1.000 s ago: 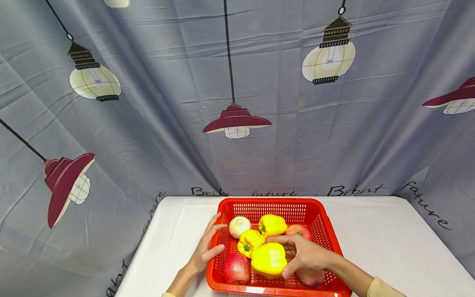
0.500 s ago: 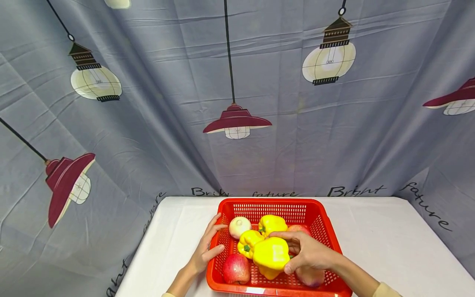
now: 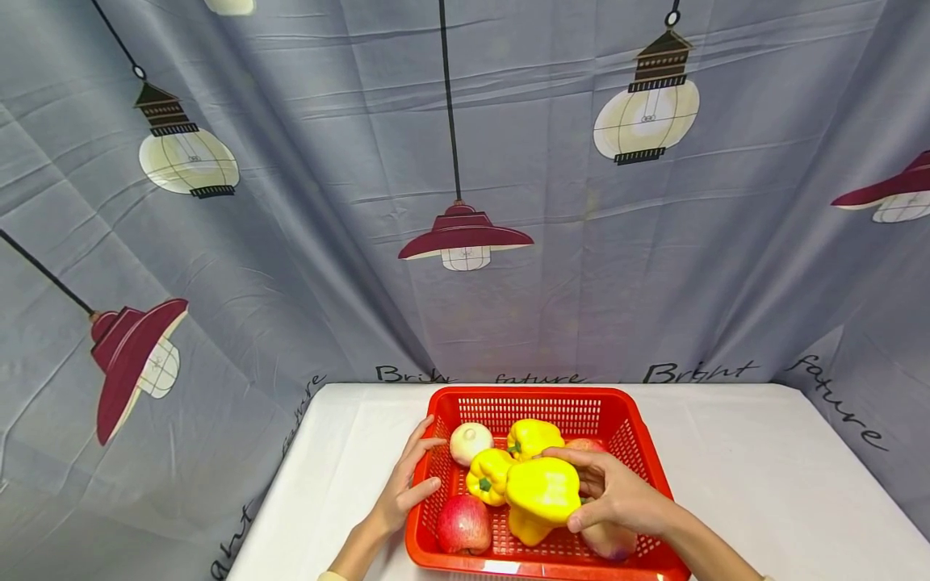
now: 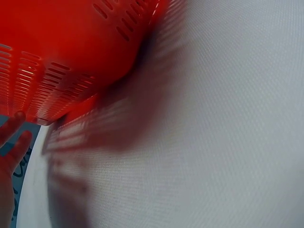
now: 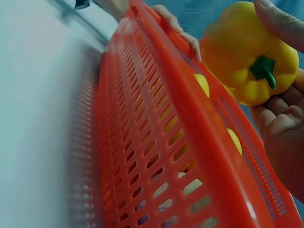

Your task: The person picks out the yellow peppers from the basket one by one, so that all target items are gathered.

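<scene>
My right hand [image 3: 617,494] holds a yellow bell pepper [image 3: 543,489] between thumb and fingers, raised over a red plastic basket [image 3: 417,528]. The right wrist view shows the pepper's green stem [image 5: 263,70] toward the camera. My left hand [image 3: 401,482] rests on the basket's left rim, fingers and thumb fairly straight. Directly under the held pepper sits another yellow pepper [image 3: 529,528]. More yellow peppers lie left of it [image 3: 488,476] and at the back [image 3: 535,438]. A red apple [image 3: 463,524] is at the front left, a white onion [image 3: 471,444] at the back left.
Behind my right hand shows the top of another apple [image 3: 584,445]. A pale round thing with a purple patch [image 3: 610,542] lies at the front right, partly hidden. The basket stands on a white-covered table [image 3: 756,468], before a grey curtain [image 3: 552,323] printed with lamps.
My right hand has lifted the pepper and moved it slightly right and up, tilting it and exposing the yellow pepper beneath. My left hand has stayed on the rim.
</scene>
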Available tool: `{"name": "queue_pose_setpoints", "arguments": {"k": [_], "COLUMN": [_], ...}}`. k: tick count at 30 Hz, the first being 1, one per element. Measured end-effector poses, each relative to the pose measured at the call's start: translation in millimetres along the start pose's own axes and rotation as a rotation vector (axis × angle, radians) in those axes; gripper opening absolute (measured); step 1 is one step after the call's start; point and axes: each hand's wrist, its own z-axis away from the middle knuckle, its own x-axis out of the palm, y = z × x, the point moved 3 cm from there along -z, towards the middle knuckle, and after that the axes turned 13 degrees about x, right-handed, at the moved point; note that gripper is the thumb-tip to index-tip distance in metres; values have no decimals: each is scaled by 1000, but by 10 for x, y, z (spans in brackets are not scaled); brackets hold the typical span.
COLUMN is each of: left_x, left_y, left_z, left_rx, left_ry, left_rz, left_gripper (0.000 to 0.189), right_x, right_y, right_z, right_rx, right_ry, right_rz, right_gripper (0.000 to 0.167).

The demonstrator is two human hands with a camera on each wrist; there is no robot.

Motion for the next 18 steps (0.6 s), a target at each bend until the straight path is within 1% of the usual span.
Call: {"name": "queue_pose_setpoints", "arguments": {"k": [4, 7, 11, 14, 18], "left_x": [2, 8, 12, 8, 1], "left_y": [0, -2, 2, 9, 14], "left_z": [-6, -5, -1, -1, -3], "left_rx": [0, -5, -7, -8, -13], "left_ry": [4, 6, 8, 11, 9], "left_rz": [-2, 2, 12, 18, 22], "left_gripper": [48, 48, 48, 48, 49], "right_x": [-11, -18, -30, -41, -62], "right_y": [-27, -50, -48, -33, -12], "right_z": [56, 89, 126, 155, 200], "right_rx": [-21, -41, -37, -54, -82], "right_ry": [43, 81, 128, 158, 227], "right_rz": [-14, -4, 11, 11, 7], "right_gripper": [76, 76, 75, 78, 80]}}
